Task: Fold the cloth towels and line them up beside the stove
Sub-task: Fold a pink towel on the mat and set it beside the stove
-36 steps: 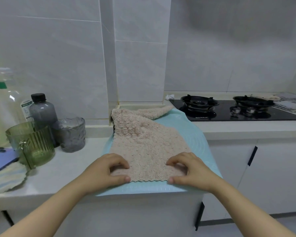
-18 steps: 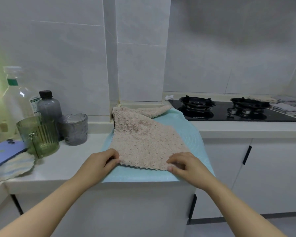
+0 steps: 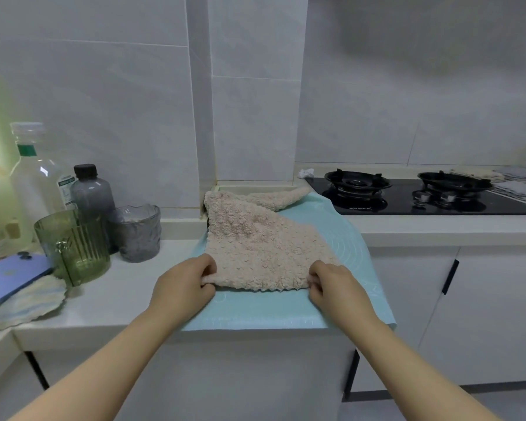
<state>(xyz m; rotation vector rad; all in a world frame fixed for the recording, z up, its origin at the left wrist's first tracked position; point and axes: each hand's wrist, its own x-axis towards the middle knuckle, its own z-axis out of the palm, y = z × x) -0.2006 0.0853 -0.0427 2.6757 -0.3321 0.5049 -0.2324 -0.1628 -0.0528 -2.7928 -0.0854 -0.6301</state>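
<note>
A fluffy beige towel (image 3: 255, 238) lies spread on a light blue mat (image 3: 349, 238) on the counter, its far corner reaching toward the black two-burner stove (image 3: 407, 202). My left hand (image 3: 182, 287) pinches the towel's near left corner. My right hand (image 3: 334, 287) pinches its near right corner. The near edge is slightly lifted off the mat. Several grey and beige folded towels (image 3: 516, 183) lie beyond the stove at the far right.
On the white counter (image 3: 128, 296) to the left stand a green ribbed glass (image 3: 73, 244), a grey glass (image 3: 138, 233), a dark grey bottle (image 3: 91, 192) and a clear bottle (image 3: 34, 177). A purple phone (image 3: 9, 278) rests on a striped cloth (image 3: 28, 302).
Both hands went from pressing on the towel's near edge to pinching its two near corners. The near edge has moved back from the mat's front edge and lifted slightly.
</note>
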